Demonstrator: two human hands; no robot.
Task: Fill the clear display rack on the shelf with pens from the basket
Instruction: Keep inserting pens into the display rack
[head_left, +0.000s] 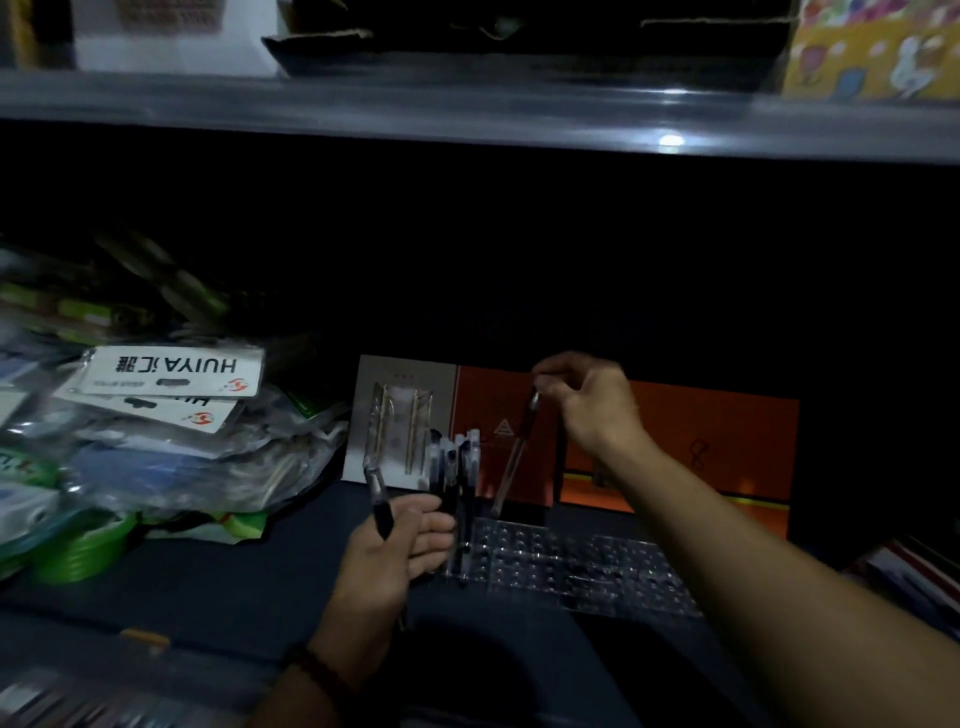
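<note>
Head view: the right hand (589, 410) pinches a pen (514, 452) at its upper end, fingers clamped on it. The pen's long axis runs steeply, tip down and leaning left, just above the back-left corner of the clear display rack (582, 566) on the shelf (234, 587), in front of an orange box (675, 441). The left hand (400, 551) grips spare pens (449, 467) upright, fingers curled round them. In this dim light some may already stand in the rack. The pen looks light, stiff and smooth, so a grip near the top lets the tip find a hole.
</note>
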